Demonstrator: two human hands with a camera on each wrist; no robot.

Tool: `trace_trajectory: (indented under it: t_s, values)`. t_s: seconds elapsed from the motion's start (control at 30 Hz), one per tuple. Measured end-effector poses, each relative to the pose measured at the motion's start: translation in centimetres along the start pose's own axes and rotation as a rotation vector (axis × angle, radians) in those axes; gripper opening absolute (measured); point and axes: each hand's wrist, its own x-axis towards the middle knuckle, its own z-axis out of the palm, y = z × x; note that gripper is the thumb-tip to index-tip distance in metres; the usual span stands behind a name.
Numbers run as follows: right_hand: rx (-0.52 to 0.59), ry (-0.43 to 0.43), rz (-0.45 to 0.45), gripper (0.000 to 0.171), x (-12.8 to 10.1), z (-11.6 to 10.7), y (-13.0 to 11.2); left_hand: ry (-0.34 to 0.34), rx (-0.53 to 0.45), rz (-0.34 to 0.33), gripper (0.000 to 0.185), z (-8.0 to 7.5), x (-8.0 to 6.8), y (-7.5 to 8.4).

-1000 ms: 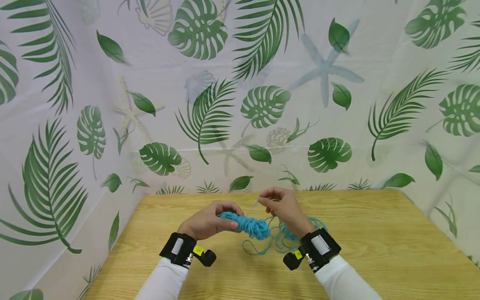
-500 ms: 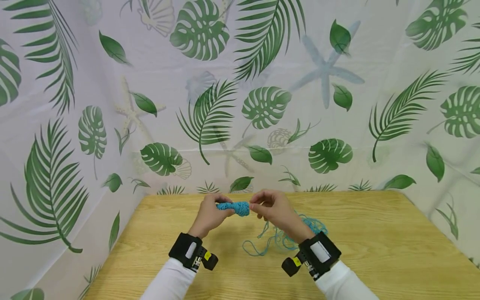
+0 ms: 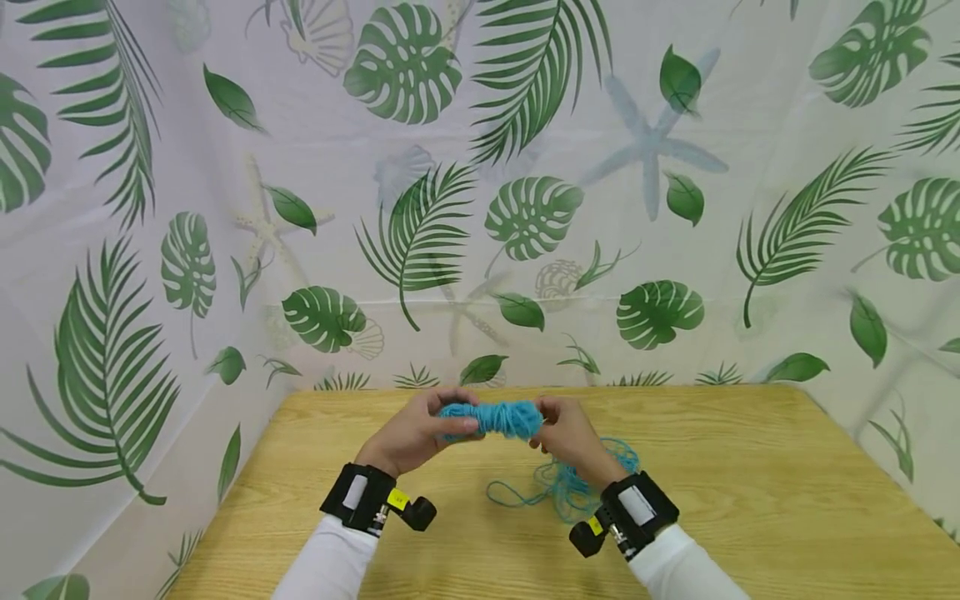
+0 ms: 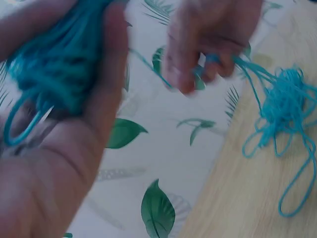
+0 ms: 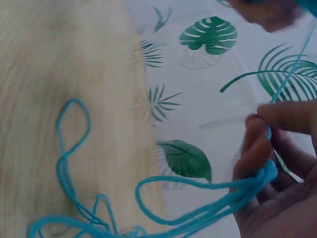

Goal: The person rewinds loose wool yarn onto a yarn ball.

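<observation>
My left hand (image 3: 412, 429) grips one end of a wound bundle of blue yarn (image 3: 506, 419), thumb in front, held above the table. In the left wrist view the bundle (image 4: 59, 59) lies between thumb and fingers, a small loop hanging from its end. Just right of the bundle is my right hand (image 3: 572, 437). The right wrist view shows its thumb and finger pinching the yarn strand (image 5: 290, 74), which runs taut up toward the bundle. More strands (image 5: 213, 203) pass through its curled fingers and trail down to the loose pile.
A loose tangle of blue yarn (image 3: 570, 492) lies on the wooden table (image 3: 750, 483) below my right hand, one loop reaching left. A leaf-patterned cloth (image 3: 480, 250) hangs behind the table and along its left side. Each wrist wears a strapped camera.
The bundle swung up and away end-on, then turned back sideways, now sitting higher than a second ago. My right hand moved from above the bundle to beside its right end, slightly lower.
</observation>
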Motion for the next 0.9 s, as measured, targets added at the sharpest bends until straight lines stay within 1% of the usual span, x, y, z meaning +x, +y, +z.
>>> trace_trajectory:
  t_s: [0.03,0.1,0.13,0.17,0.23,0.27,0.33,0.37,0.4,0.43,0.47,0.5,0.53,0.57,0.63,0.67,0.73,0.77,0.8,0.83,0.87,0.9]
  values:
    - [-0.027,-0.035,-0.009,0.009,-0.1,0.2,0.3,0.073,-0.032,0.033,0.016,0.1,0.2,0.2]
    - [-0.069,-0.105,-0.033,0.007,-0.3,0.7,0.5,0.239,-0.052,0.077,0.018,0.3,0.7,0.2]
    - [-0.083,-0.135,-0.055,0.011,-0.5,0.9,0.4,0.315,-0.032,0.087,0.02,0.4,0.9,0.1]
    - [-0.094,-0.158,-0.079,0.01,-0.6,1.0,0.4,0.394,0.013,0.092,0.019,0.4,1.1,-0.1]
    - [-0.117,-0.172,-0.118,0.009,-0.9,1.2,0.1,0.52,0.186,0.094,0.02,0.4,1.4,-0.8]
    - [-0.127,-0.17,-0.133,0.009,-1.0,1.2,-0.2,0.562,0.311,0.091,0.02,0.3,1.4,-1.1]
    - [-0.141,-0.15,-0.158,0.007,-1.0,1.1,-0.8,0.605,0.58,0.057,0.018,0.2,1.4,-1.8]
    - [-0.136,-0.135,-0.164,0.007,-0.9,0.9,-1.0,0.604,0.707,0.031,0.017,0.2,1.4,-2.1]
    - [-0.12,-0.116,-0.164,0.007,-0.8,0.7,-1.3,0.581,0.812,0.001,0.015,0.2,1.3,-2.2]
    - [-0.095,-0.098,-0.169,0.009,-0.6,0.5,-1.5,0.535,0.882,-0.029,0.015,0.2,1.2,-2.4]
    - [-0.057,-0.08,-0.163,0.01,-0.5,0.3,-1.7,0.473,0.914,-0.066,0.014,0.2,1.2,-2.5]
    - [-0.01,-0.062,-0.153,0.01,-0.3,0.0,-1.8,0.402,0.914,-0.107,0.014,0.2,1.1,-2.5]
    - [0.04,-0.044,-0.14,0.012,0.0,-0.2,-1.8,0.323,0.883,-0.147,0.014,0.2,1.0,-2.4]
    - [0.086,-0.028,-0.128,0.014,0.1,-0.5,-1.8,0.246,0.828,-0.186,0.013,0.3,0.9,-2.3]
    - [0.153,0.003,-0.11,0.016,0.5,-0.8,-1.6,0.101,0.673,-0.248,0.013,0.3,0.7,-2.0]
    - [0.172,0.018,-0.094,0.016,0.6,-1.0,-1.4,0.036,0.593,-0.269,0.014,0.3,0.7,-1.8]
    - [0.176,0.029,-0.078,0.018,0.7,-1.0,-0.9,-0.07,0.435,-0.275,0.015,0.1,0.6,-1.6]
    - [0.169,0.021,-0.073,0.019,0.7,-1.0,-0.6,-0.104,0.356,-0.265,0.014,0.0,0.5,-1.5]
    - [0.158,0.011,-0.069,0.019,0.6,-0.9,-0.3,-0.128,0.282,-0.241,0.015,-0.2,0.5,-1.4]
    - [0.151,-0.008,-0.065,0.018,0.5,-0.8,0.1,-0.135,0.207,-0.211,0.015,-0.3,0.4,-1.3]
    - [0.14,-0.031,-0.065,0.016,0.4,-0.7,0.3,-0.124,0.133,-0.171,0.016,-0.4,0.3,-1.3]
    - [0.135,-0.059,-0.065,0.017,0.3,-0.5,0.6,-0.092,0.051,-0.132,0.017,-0.5,0.4,-1.2]
